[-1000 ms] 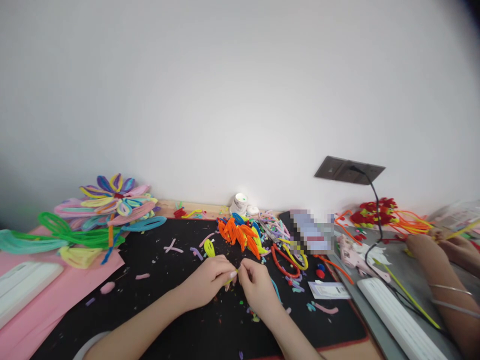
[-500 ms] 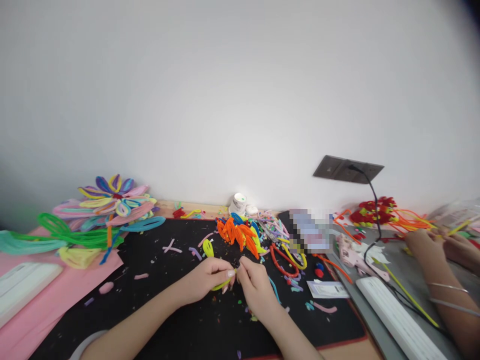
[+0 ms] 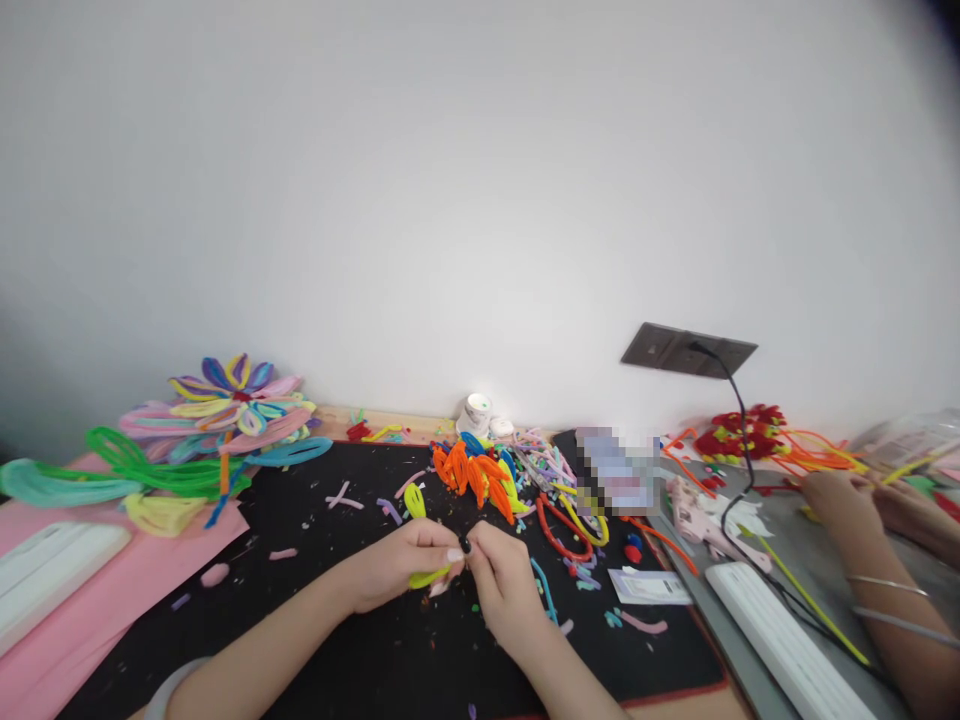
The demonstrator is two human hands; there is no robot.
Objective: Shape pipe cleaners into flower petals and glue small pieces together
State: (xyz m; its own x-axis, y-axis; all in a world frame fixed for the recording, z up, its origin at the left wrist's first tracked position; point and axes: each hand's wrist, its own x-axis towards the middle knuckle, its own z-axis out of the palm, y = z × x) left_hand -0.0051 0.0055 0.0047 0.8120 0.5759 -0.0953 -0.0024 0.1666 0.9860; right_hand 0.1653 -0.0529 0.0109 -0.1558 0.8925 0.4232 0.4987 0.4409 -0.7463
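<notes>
Head view: fuzzy yellow-green pipe-cleaner strip (image 3: 429, 578) was slightly curved, partly hidden by fingers. White tapered cup (image 3: 478, 412) stood near the pale wall (image 3: 480, 220), contents unreadable. Strip poked out below the left hand (image 3: 409, 565), which pinched it above the black mat (image 3: 315, 625); right hand (image 3: 506, 575) met those fingertips, its grip too hidden to tell.

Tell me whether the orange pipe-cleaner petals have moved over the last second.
No. The orange pipe-cleaner petals lie in the same spot near the back edge of the black mat; only the whole view shifts slightly.
</notes>
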